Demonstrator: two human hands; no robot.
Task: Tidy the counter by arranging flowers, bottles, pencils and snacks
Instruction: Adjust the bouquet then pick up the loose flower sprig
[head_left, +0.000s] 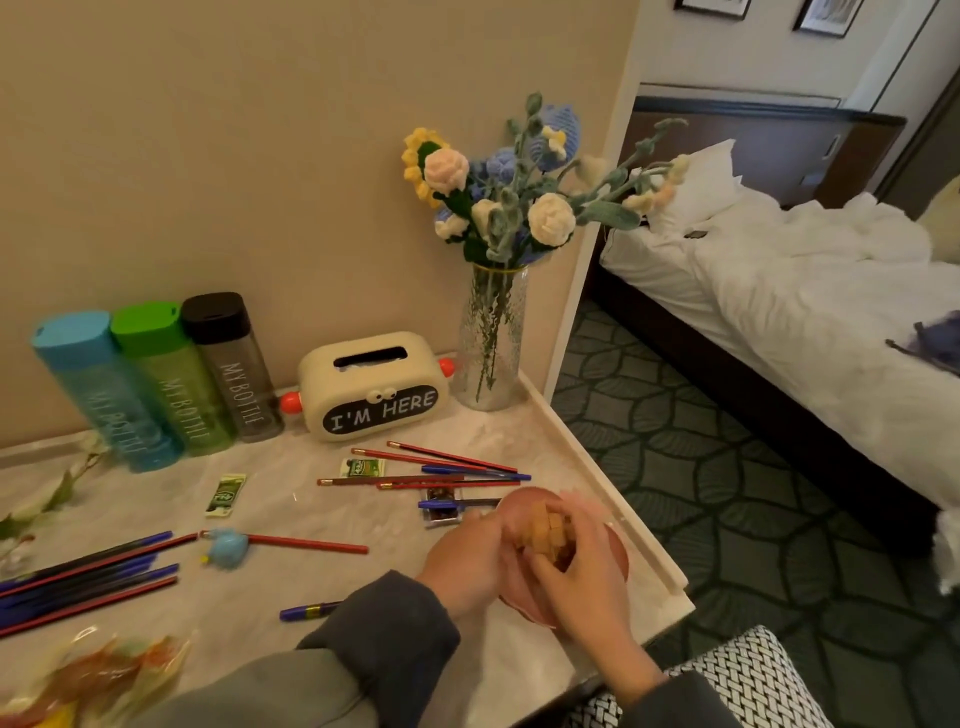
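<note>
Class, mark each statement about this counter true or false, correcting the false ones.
1. Three bottles stand side by side by the wall. True.
2. The vase lies on its side, empty. False: it stands upright holding flowers.
3. Both hands are at the pink bowl. True: the left hand and right hand meet there, the right gripping a tan blocky thing.
4. All pencils are gathered in a cup. False: they lie loose on the counter.
5. The tissue box sits between bottles and vase. True.
</note>
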